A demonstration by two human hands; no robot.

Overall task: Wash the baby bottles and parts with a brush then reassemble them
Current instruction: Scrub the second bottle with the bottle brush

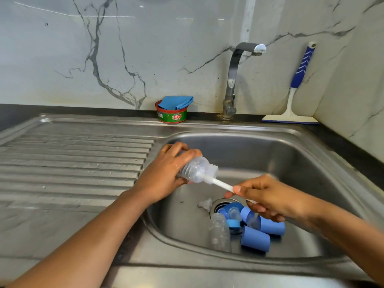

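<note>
My left hand (166, 173) grips a clear baby bottle (196, 170) tilted over the sink basin (295, 163), its mouth toward the right. My right hand (264, 196) pinches the white handle of a bottle brush (223, 185), whose head is inside the bottle. On the basin floor near the drain lie another clear bottle (220, 231), several blue caps (255, 239) and collars (233, 223), and a clear teat (204, 203).
A ribbed steel drainboard (72, 161) lies to the left. The tap (234, 80) stands behind the basin, with no water running. A soap tub (171, 114) topped with a blue cloth sits on the back ledge. A blue-handled squeegee (295, 96) leans in the right corner.
</note>
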